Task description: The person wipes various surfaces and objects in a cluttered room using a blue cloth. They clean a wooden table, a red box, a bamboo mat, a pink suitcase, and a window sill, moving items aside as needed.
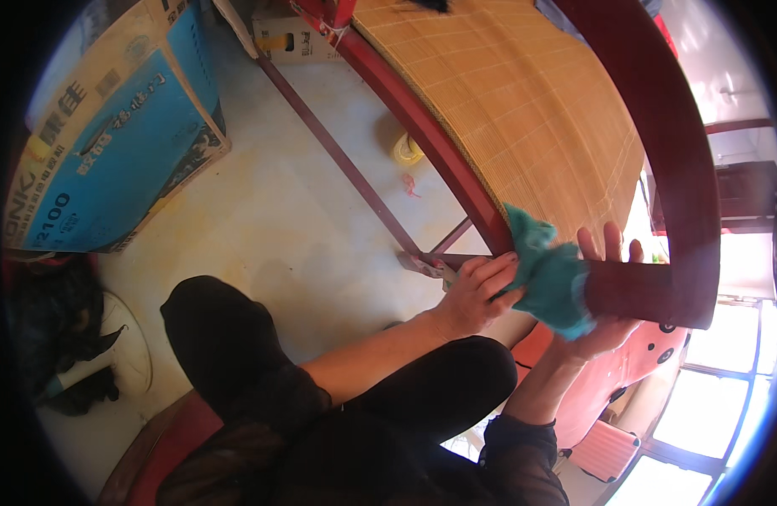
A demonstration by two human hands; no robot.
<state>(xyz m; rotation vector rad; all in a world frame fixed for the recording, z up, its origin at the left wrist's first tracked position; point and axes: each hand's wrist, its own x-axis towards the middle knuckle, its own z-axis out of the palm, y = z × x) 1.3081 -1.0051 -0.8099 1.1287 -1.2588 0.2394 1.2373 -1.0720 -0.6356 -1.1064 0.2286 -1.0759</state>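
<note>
A green cloth (549, 278) is bunched around a dark red post (628, 291) at the corner of a bed-like frame. My left hand (480, 291) grips the cloth's left side with bent fingers. On the far side of the post is my right hand (606, 335). Its spread fingertips show past one edge, its heel and wrist past the other; the post and cloth hide its middle and thumb. From the cloth a red side rail (420, 120) runs up and left, beside a woven tan mat (527, 95). A broad curved dark red board (673, 145) joins the post.
A large blue-and-tan cardboard box (129, 139) bearing print stands at left. A thin brown bar (338, 152) crosses above the pale floor (249, 215), where a yellow tape roll (407, 150) lies. A pink suitcase-like object (603, 450) is near the bright window (704, 405).
</note>
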